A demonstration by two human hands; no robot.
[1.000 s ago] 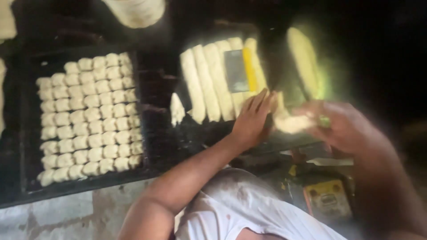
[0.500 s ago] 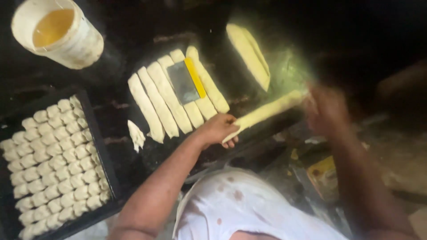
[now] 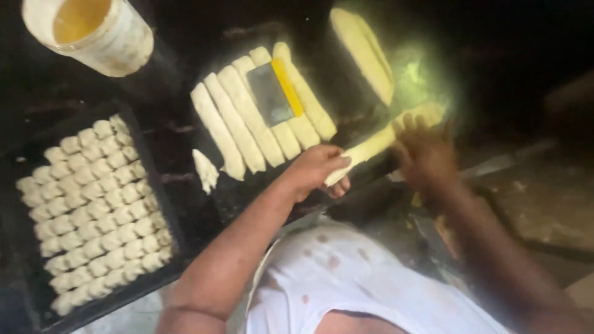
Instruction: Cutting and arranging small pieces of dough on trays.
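While cut pieces fill the tray (image 3: pixel 162 218) at left, the left hand (image 3: pixel 317 172) and right hand (image 3: pixel 426 151) press flat on a dough rope (image 3: pixel 371 147) on the dark board; even, light pressure should keep its thickness uniform.
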